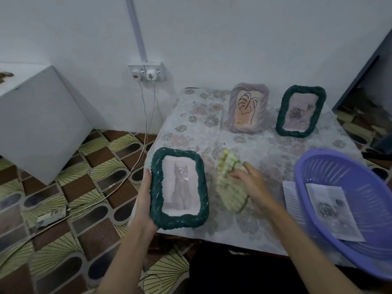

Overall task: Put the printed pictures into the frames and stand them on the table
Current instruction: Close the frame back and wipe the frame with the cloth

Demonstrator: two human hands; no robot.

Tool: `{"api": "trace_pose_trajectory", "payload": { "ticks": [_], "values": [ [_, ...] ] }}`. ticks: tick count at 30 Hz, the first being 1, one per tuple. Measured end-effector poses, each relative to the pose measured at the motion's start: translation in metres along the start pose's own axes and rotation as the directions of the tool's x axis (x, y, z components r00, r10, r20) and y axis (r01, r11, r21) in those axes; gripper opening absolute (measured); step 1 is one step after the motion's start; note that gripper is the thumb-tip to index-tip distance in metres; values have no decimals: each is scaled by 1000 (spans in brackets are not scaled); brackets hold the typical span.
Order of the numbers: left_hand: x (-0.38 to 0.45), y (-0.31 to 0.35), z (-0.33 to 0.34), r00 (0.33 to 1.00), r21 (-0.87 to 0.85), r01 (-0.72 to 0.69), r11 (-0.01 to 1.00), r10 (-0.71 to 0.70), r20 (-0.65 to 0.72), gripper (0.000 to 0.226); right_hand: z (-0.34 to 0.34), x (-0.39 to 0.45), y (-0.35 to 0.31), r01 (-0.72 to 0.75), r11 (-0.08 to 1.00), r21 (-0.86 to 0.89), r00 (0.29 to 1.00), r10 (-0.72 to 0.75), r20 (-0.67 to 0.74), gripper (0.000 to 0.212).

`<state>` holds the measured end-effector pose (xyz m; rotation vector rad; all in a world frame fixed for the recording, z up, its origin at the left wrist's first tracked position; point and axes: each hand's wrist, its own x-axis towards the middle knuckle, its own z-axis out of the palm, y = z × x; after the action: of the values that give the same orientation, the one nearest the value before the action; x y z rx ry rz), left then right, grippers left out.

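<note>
My left hand [144,200] clamps the cat frame [179,188] by its left edge at the desk [191,132] corner — light, stiff. My right hand [250,179] rests fingers-together on the yellow frame [230,179], lying flat — grip its rim.

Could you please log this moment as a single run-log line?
left hand: holds cat frame | right hand: on green frame | standing: leaf frame, rose frame | basket: rose print

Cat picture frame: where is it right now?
Head view, left of centre: the dark green cat frame is held in the left hand at the table's near-left edge, just left of the yellow-green frame.
</note>
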<state>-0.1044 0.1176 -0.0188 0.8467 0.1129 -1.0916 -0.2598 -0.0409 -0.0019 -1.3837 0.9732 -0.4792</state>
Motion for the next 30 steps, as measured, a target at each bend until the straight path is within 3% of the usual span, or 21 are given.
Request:
{"api": "trace_pose_trajectory", "payload": {
  "ticks": [2, 4, 6, 10, 13, 15, 17, 19, 23, 25, 27, 29, 30],
  "values": [
    [-5, -9, 22, 999, -14, -11, 1000, 11, 33, 52, 6, -30, -7, 26, 1000, -4, 984, -25, 177, 6],
    [-12, -18, 42, 994, -32, -7, 999, 11, 108, 54, 12, -51, 3, 59, 998, -30, 975, -51, 218, 11],
    [-17, -25, 55, 988, -22, -10, 1000, 13, 156, 55, 12, -58, 18, 142, 989, -37, 987, -138, 85, 15],
    [-23, -40, 65, 983, -20, 53, 998, -49, 177, 50, 0, -61, 24, 244, 963, -118, 942, -264, -207, 33],
    [-27, -53, 74, 981, -9, 88, 996, -85, 175, 52, -11, -61, 14, 228, 961, -157, 871, -274, -409, 13],
    [-29, -58, 80, 982, -19, 93, 996, -88, 169, 50, -25, -59, 9, 177, 982, -70, 903, -190, -386, 12],
    [-27, -59, 83, 982, -30, 72, 997, -66, 174, 50, -34, -63, 6, 120, 993, 17, 980, -116, -161, 31],
    [-28, -60, 89, 977, -23, 73, 997, -67, 202, 51, -37, -70, 11, 156, 983, -92, 986, -160, -37, 47],
    [-31, -70, 93, 972, 16, 117, 993, -117, 206, 48, -38, -70, 19, 259, 931, -258, 856, -345, -384, 18],
    [-31, -75, 92, 977, 6, 120, 993, -119, 179, 48, -41, -62, 21, 209, 966, -151, 835, -257, -486, 22],
    [-33, -75, 93, 978, -23, 108, 994, -103, 180, 48, -51, -53, 19, 109, 973, 201, 849, 14, -528, 23],
    [-34, -71, 95, 976, -52, 90, 995, -78, 203, 47, -68, -47, 14, 18, 868, 495, 852, 246, -462, 19],
    [-35, -68, 96, 974, -59, 77, 995, -62, 216, 48, -77, -48, 9, 7, 810, 586, 883, 270, -384, 19]
  ]
}}
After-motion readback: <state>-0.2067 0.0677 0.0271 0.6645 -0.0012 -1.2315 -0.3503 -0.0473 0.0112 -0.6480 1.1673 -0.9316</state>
